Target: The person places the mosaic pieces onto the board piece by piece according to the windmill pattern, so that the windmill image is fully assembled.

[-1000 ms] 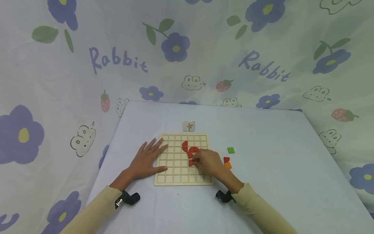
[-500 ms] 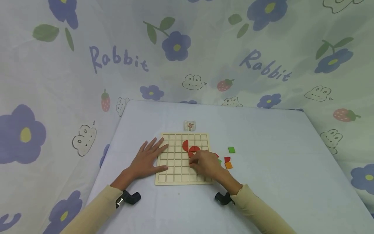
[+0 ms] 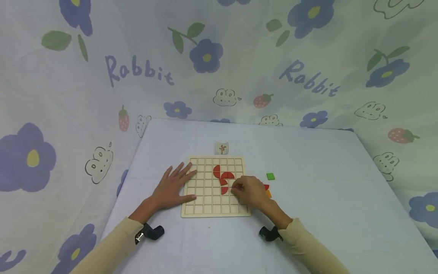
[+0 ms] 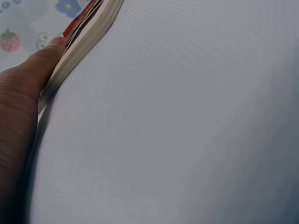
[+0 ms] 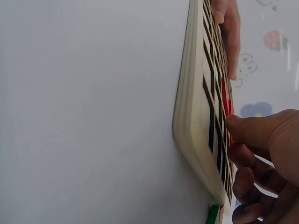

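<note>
My left hand [image 3: 172,188] lies with spread fingers on the left edge of the wooden grid board [image 3: 207,209]. In the left wrist view its thumb [image 4: 39,65] rests along the board's side. My right hand [image 3: 248,192] hovers over the right part of the board, fingers loosely curled, thumb and index fingertip apart. Close to its fingertips lies a red quarter-circle tile [image 3: 224,190]. More red tiles sit in the grid: a pair [image 3: 216,171] forming a half circle, another pair [image 3: 227,175] beside it, and one tile [image 3: 223,182] below.
A small card [image 3: 221,148] with a pinwheel picture lies behind the board. To the right on the white table [image 3: 325,182] are a green square tile [image 3: 270,176], an orange tile [image 3: 268,194] and a red tile [image 3: 266,187], the last two partly hidden by the right hand.
My right hand has drawn back to the right from the lower red tile, which now shows uncovered in the grid. The left hand stays in place.
</note>
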`<state>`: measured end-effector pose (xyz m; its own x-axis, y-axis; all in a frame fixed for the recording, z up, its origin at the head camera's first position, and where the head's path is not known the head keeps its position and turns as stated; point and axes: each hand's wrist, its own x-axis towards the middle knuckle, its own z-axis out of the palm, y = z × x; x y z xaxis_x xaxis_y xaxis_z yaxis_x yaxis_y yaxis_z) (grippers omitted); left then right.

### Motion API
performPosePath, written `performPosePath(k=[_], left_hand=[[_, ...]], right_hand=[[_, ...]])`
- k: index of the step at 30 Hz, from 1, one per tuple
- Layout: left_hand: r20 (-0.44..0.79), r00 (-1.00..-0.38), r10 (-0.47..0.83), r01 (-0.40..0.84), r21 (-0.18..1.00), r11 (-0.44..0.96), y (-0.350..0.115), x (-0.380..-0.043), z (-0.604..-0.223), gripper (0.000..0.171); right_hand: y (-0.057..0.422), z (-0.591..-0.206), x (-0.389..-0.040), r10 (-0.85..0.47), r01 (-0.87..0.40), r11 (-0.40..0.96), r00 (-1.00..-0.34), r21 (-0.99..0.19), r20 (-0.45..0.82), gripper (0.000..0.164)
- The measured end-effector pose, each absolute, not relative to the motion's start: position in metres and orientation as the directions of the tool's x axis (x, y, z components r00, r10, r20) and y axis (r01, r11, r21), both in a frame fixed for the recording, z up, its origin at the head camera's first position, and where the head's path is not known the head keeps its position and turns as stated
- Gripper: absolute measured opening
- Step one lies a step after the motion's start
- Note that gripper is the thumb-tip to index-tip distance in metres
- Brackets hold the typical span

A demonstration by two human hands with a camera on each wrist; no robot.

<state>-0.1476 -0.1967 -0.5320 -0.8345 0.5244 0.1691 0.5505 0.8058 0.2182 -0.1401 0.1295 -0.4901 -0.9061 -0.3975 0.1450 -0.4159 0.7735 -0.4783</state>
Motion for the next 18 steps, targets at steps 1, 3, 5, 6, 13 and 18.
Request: performPosePath(k=[1,3,5,6,13,18], left_hand=[[0.169,-0.834,0.524,0.551,0.217,0.806,-0.197,-0.147,-0.533,0.093],[0.170,-0.835,0.523,0.550,0.215,0.807,-0.197,-0.147,-0.533,0.093],[0.173,-0.834,0.524,0.551,0.216,0.806,-0.198,-0.147,-0.534,0.093],[0.172,-0.834,0.524,0.551,0.216,0.806,-0.198,-0.148,-0.534,0.093],[0.171,-0.834,0.524,0.551,0.229,0.802,-0.198,-0.148,-0.533,0.092],[0.168,-0.836,0.522,0.548,0.238,0.802,-0.198,-0.149,-0.533,0.092]], right_hand=[[0.132,-0.491,-0.140,-0.387,-0.403,0.778,-0.912,-0.481,0.137,0.006],[0.137,-0.491,-0.139,-0.371,-0.381,0.782,-0.921,-0.493,0.123,0.007],[0.141,-0.492,-0.138,-0.355,-0.361,0.788,-0.928,-0.499,0.112,0.007],[0.143,-0.492,-0.138,-0.348,-0.353,0.791,-0.931,-0.500,0.107,0.008],[0.159,-0.490,-0.137,-0.316,-0.331,0.810,-0.942,-0.485,0.115,0.008],[0.174,-0.490,-0.138,-0.284,-0.310,0.821,-0.950,-0.479,0.127,0.010]])
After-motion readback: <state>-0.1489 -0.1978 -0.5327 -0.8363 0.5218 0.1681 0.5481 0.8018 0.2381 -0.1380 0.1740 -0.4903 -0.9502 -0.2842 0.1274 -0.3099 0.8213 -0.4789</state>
